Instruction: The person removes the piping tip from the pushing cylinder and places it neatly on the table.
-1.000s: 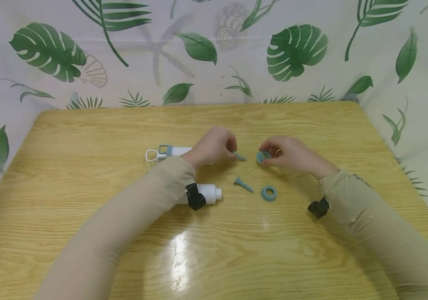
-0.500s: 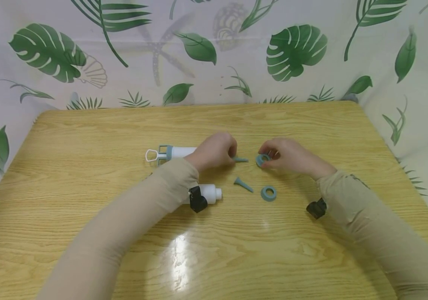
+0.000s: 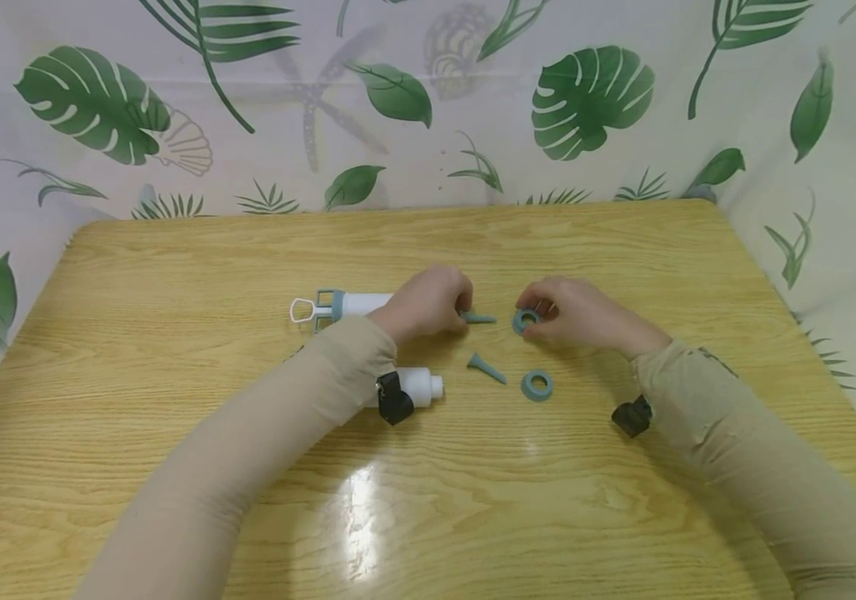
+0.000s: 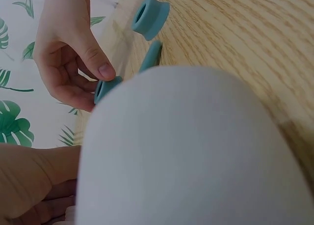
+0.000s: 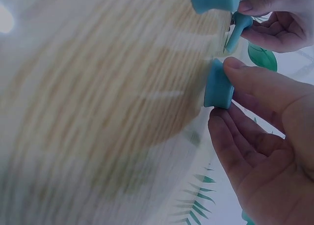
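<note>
My left hand [image 3: 428,307] pinches a grey-green funnel-headed nozzle [image 3: 480,318] by its wide end; the thin tip points right toward the other hand. Between thumb and fingers, my right hand [image 3: 581,315] holds a grey-green ring cap [image 3: 526,322] at its rim. In the right wrist view this ring [image 5: 219,85] stands on the table, and the left hand [image 5: 282,18] with its nozzle [image 5: 238,31] shows beyond it. A second nozzle [image 3: 487,368] and a second ring cap [image 3: 537,385] lie nearer to me, touched by neither hand.
Left of the nozzles lies a white tube [image 3: 367,305] with a grey-green collar and white pull handle, partly behind my left hand. A white bottle [image 3: 417,387] with a narrow neck lies under my left wrist. The wooden table [image 3: 585,500] meets a leaf-print cloth [image 3: 473,108].
My left hand has come slightly nearer to me, and its nozzle has turned from slanting to lying almost straight sideways. The right hand keeps its ring cap in nearly the same place.
</note>
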Available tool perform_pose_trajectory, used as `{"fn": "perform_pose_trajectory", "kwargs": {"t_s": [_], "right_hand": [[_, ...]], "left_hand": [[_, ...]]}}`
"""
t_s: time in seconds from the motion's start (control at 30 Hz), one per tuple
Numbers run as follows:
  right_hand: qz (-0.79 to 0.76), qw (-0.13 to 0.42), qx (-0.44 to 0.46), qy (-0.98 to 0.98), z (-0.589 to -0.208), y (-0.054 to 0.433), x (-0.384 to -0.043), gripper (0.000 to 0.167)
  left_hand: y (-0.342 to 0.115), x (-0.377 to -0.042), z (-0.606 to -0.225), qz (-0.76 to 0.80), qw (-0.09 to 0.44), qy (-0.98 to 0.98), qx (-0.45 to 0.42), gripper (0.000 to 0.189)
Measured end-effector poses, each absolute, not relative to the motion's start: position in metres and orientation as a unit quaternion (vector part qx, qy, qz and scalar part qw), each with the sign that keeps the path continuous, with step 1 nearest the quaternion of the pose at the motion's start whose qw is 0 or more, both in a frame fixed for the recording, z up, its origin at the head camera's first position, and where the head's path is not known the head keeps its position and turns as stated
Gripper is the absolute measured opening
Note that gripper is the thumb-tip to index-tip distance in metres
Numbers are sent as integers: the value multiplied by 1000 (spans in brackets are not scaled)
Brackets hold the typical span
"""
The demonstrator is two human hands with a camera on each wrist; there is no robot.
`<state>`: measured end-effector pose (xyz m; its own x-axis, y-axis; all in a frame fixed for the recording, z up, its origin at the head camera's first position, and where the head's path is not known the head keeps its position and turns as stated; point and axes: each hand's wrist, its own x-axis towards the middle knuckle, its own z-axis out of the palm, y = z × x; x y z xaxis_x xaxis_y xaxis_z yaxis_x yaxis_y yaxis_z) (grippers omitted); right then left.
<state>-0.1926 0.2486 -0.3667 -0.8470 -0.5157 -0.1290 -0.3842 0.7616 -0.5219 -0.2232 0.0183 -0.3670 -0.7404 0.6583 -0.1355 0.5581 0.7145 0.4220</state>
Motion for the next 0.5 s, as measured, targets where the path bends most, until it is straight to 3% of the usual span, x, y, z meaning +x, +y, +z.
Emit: {"fn": "perform_pose_trajectory", "kwargs": {"t_s": [0.27,0.5], "right_hand": [[-249,143,-240,927,-365,248,-192,30],[-242,148,-232,931,-364,249,-193,34]], "left_hand": [[18,-223,-366,185,149,914,328,19],[14,-222,-364,204,156,911,323,34]]}}
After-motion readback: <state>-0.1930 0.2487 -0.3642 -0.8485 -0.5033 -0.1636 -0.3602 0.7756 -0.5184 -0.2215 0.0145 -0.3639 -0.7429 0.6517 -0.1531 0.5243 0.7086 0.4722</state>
